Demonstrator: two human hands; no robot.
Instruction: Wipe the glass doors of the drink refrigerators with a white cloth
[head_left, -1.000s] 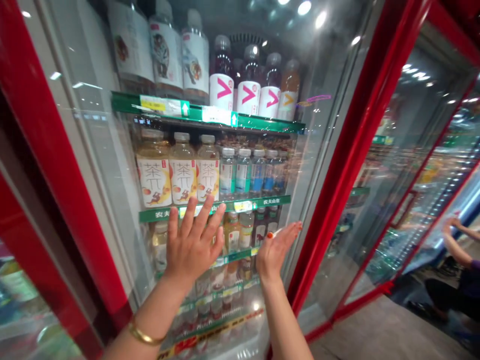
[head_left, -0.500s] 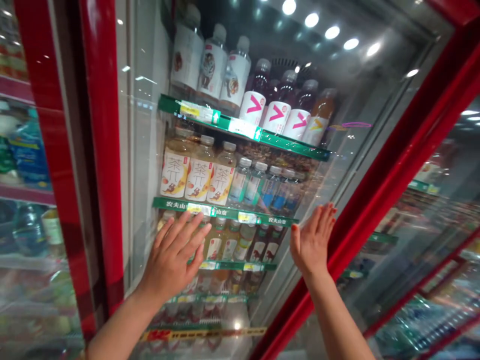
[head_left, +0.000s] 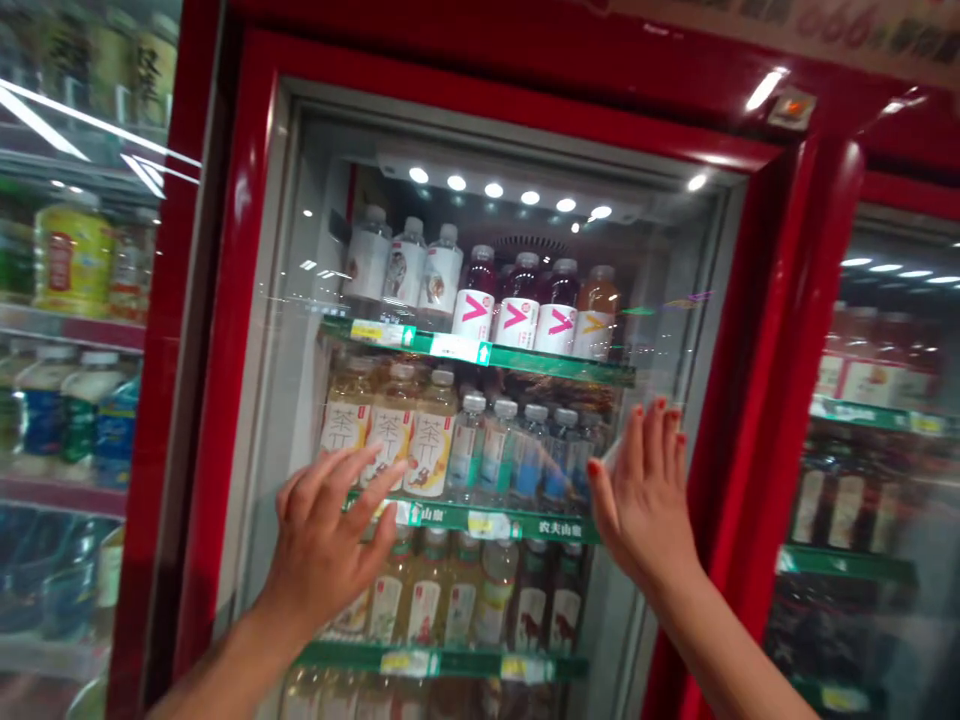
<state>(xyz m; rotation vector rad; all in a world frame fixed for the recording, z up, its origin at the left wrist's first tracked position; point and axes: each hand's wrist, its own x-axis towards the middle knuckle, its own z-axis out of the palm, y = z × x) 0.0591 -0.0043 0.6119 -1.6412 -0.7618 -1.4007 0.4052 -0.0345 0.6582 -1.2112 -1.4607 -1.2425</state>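
Both hands are raised in front of a closed glass door (head_left: 660, 300) of a red-framed drinks fridge. My left hand (head_left: 326, 525) is open, fingers spread and a little bent, in front of the tea bottles (head_left: 429, 440) on the second shelf. It holds nothing. My right hand (head_left: 646, 490) is open too, with fingers stretched up near the glass by the door's right side; I cannot tell whether it touches. Behind the glass, the top shelf carries white-labelled bottles (head_left: 405, 265) and purple drink bottles (head_left: 517, 300). Clear bottles with blue and green labels (head_left: 532, 455) stand between my hands.
A red frame (head_left: 750, 400) borders the glass on the right, and another fridge with bottles (head_left: 844, 510) stands beyond it. On the left, a shelf unit (head_left: 67, 325) holds a yellow package and several bottles. Lower shelves (head_left: 457, 660) hold more bottles.
My view has levelled and lifted, so the fridge's top frame now shows. My left hand's fingers have bent slightly. Both hands stay raised and empty.
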